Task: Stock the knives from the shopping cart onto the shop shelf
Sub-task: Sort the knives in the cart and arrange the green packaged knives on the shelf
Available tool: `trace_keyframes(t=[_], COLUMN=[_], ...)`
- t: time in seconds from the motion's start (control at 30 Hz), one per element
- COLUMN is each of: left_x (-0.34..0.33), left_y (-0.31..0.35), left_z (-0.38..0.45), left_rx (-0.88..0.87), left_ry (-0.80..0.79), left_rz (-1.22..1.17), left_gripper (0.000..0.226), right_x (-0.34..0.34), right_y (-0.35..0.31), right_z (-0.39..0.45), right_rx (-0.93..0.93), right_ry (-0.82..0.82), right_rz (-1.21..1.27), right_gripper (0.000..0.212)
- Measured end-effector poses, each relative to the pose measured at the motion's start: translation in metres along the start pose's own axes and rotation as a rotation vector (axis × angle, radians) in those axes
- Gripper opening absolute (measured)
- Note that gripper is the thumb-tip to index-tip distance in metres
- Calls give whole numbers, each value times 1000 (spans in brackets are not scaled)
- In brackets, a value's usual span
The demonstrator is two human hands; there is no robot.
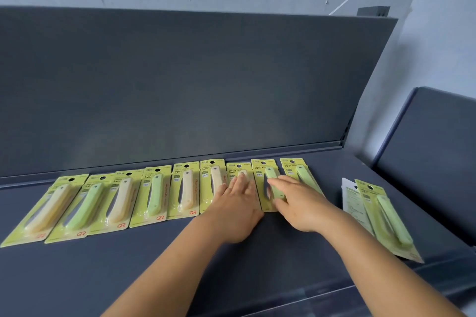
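Note:
Several fruit knives in yellow-green card packs lie in a row along the back of the dark grey shelf [154, 265]. My left hand [235, 210] lies flat, fingers straight, on a cream-handled knife pack [238, 171] in that row. My right hand [300, 203] rests with straight fingers on the neighbouring green-handled knife pack [268, 180]. Another green knife pack [298, 171] lies just to its right. A small stack of knife packs [386, 219] lies apart at the right end of the shelf, the top one green-handled. The shopping cart is out of view.
The shelf's upright dark back panel [180, 85] rises behind the row, with a pale wall above. A second dark shelf unit [432, 152] stands to the right. The shelf's front lip [296, 302] runs below my forearms.

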State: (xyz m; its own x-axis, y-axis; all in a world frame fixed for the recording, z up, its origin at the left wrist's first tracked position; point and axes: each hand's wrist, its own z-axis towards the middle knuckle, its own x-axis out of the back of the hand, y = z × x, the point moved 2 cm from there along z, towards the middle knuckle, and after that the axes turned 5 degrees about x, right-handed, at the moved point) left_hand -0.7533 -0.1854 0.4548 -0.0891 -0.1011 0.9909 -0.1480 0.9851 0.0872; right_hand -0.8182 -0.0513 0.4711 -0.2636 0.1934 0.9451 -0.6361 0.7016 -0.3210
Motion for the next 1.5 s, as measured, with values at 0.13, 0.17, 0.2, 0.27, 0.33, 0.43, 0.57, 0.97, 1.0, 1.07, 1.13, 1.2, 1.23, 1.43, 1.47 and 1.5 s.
trace_keyframes(t=[0.13,0.17,0.2,0.27,0.33,0.43,0.57,0.97,1.0,1.07,1.13,1.2,1.23,1.43,1.47,1.5], left_x=[-2,-2,-3,-4,-4,-4,-3,2,0,-3,-3,-2,-2,-5,-6,-6], left_y=[2,2,1,0,-1,-1,0,26,28,29,30,31,31,27,26,24], left_z=[6,8,10,13,14,15,16,26,28,30,30,30,29,28,28,28], left_rx=[35,47,58,70,75,84,67,-75,-69,-56,-60,-57,-51,-18,-13,-8], left_ry=[34,44,52,60,64,61,37,96,95,106,138,160,163,181,187,193], left_rz=[-6,-13,-20,-26,-8,43,93,9,25,48,71,71,59,21,21,20], left_gripper=[62,61,60,59,59,57,58,60,59,56,54,53,53,52,52,51], right_x=[-1,-1,0,1,1,-1,-3,5,4,5,6,7,6,4,4,3], right_y=[-2,-3,-4,-7,-8,-7,-6,20,22,25,27,28,29,26,25,23], right_z=[10,12,13,15,16,20,24,9,8,7,7,9,10,12,13,13], right_rx=[-8,-14,-16,-16,-23,-35,-39,-254,-242,-202,-176,-161,-155,-135,-135,-134], right_ry=[46,45,46,46,44,46,49,43,40,61,73,78,84,101,102,104], right_rz=[6,1,-6,-21,-38,-55,-76,-116,-90,-39,1,29,38,51,50,48], right_gripper=[50,51,51,50,45,36,29,43,42,50,61,65,66,64,64,63])
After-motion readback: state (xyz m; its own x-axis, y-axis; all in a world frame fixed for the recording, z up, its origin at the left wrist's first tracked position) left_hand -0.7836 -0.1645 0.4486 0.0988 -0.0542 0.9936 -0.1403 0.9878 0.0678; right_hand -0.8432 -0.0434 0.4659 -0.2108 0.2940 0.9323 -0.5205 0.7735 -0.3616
